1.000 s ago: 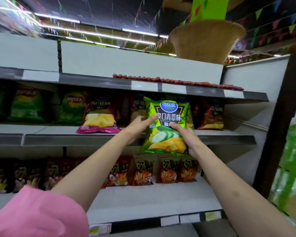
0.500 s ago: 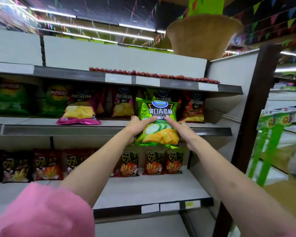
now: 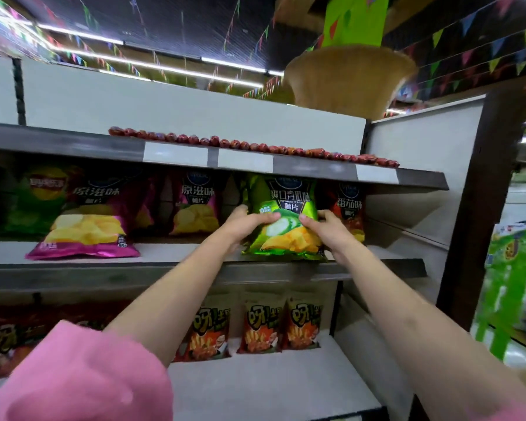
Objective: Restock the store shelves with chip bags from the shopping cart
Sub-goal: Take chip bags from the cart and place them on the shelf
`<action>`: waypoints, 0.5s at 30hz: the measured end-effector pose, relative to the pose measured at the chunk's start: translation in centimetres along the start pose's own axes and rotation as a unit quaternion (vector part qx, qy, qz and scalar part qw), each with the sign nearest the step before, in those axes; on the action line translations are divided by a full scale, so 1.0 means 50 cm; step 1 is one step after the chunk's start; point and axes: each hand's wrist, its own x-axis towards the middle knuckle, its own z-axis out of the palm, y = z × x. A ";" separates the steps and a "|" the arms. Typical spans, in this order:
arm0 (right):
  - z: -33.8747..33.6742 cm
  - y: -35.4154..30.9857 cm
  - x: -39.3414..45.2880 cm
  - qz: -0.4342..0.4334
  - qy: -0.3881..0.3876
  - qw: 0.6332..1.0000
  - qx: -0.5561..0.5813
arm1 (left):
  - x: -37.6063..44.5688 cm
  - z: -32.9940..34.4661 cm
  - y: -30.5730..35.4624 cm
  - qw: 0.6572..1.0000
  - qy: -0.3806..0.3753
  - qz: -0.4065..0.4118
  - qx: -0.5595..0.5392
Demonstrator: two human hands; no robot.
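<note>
A green cucumber-flavour chip bag (image 3: 283, 205) stands upright on the middle shelf (image 3: 164, 270), between a pink bag (image 3: 196, 205) and a red tomato-flavour bag (image 3: 349, 208). My left hand (image 3: 245, 223) grips the green bag's left edge with the thumb across its front. On the other side, my right hand (image 3: 325, 230) holds the bag's right edge, thumb on the front. The bag's bottom rests near the shelf's front lip. The shopping cart is out of view.
Another pink bag (image 3: 85, 229) leans forward at the left of the middle shelf, beside a green Lay's bag (image 3: 34, 199). Orange snack bags (image 3: 261, 323) line the lower shelf. A row of red sausages (image 3: 255, 145) lies on the top shelf. A dark post (image 3: 474, 208) ends the shelving.
Both hands have pushed the green bag further in and up onto the middle shelf, so it now stands among the other bags. My view has moved closer to the shelf.
</note>
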 end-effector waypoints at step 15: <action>0.000 0.008 0.015 -0.030 0.034 0.984 -0.174 | 0.003 0.000 -0.023 0.979 0.171 0.033 0.107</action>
